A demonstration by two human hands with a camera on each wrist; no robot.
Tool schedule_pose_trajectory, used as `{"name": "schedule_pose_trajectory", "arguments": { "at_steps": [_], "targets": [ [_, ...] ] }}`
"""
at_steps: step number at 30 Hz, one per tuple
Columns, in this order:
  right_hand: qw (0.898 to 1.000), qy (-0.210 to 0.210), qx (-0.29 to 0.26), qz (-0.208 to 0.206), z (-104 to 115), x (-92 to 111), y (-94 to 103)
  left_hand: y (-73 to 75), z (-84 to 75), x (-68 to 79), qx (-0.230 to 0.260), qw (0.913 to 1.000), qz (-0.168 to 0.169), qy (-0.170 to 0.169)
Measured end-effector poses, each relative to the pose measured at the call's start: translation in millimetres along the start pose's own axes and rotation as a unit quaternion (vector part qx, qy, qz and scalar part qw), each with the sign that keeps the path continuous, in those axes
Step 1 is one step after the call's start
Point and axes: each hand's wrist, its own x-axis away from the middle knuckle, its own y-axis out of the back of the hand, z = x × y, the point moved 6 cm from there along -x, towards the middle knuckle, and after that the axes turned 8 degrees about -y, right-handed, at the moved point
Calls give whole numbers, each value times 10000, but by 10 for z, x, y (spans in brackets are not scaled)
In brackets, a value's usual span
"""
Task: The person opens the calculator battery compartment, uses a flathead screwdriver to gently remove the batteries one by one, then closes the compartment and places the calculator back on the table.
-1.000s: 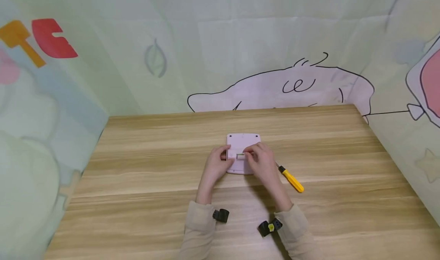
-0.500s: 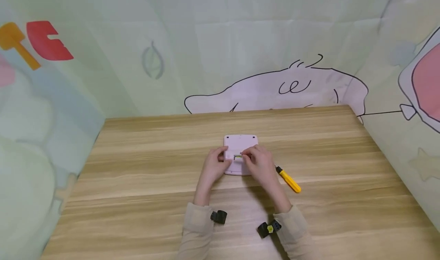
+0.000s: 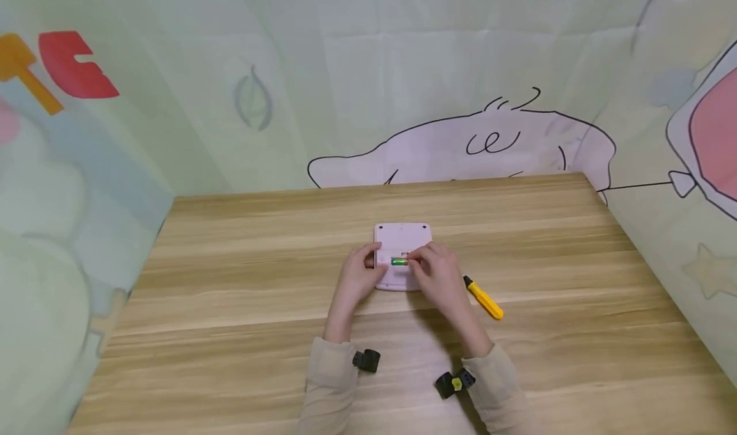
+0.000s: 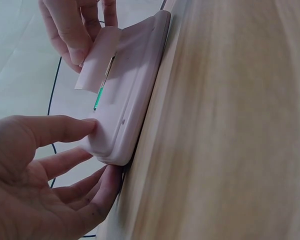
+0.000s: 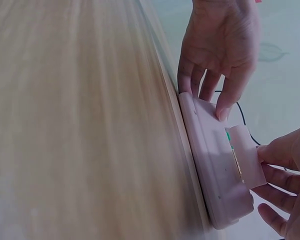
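Note:
A flat pale pink device (image 3: pixel 403 237) with rounded corners and small dark feet lies back up on the table, like a calculator turned over. My left hand (image 3: pixel 357 278) holds its left edge, thumb on the back and the other fingers at the side. In the right wrist view, my right hand (image 5: pixel 292 170) pinches a pink battery cover (image 5: pixel 247 155). The cover stands tilted up over the battery compartment; whether its lower edge touches the device I cannot tell. A green battery (image 3: pixel 399 261) shows in the compartment, partly hidden by the right fingers.
A yellow-handled screwdriver (image 3: pixel 485 300) lies right of the device, beside the right forearm, its tip hidden. The wooden table (image 3: pixel 259 262) meets a printed cloth backdrop (image 3: pixel 357 102) at its far edge and sides.
My right hand has lifted the battery cover, and the green battery beneath has come into view. My left hand keeps its hold on the device. The head view has shifted slightly.

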Motion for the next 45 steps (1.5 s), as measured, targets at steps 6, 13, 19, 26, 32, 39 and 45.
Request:
{"name": "schedule_pose_trajectory", "arguments": {
  "at_steps": [6, 13, 19, 26, 32, 39, 45],
  "targets": [
    [10000, 55, -51, -18, 12, 12, 26, 59, 6, -3, -22, 10000, -27, 67],
    [10000, -1, -45, 14, 5, 33, 58, 87, 19, 8, -77, 9999, -1, 111],
    [9999, -61, -5, 109, -3, 39, 92, 76, 26, 1, -26, 9999, -47, 131],
    [9999, 115, 58, 19, -21, 32, 167, 58, -11, -25, 46, 9999, -51, 81],
    [9998, 112, 136, 105, -54, 75, 192, 48, -18, -21, 11, 10000, -65, 10],
    [9991, -61, 272, 328, -83, 176, 200, 28, -8, -20, -50, 10000, -14, 32],
    [9977, -178, 399, 513, -132, 234, 200, 7, 11, -17, -74, 9999, 22, 105]
  ]
}}
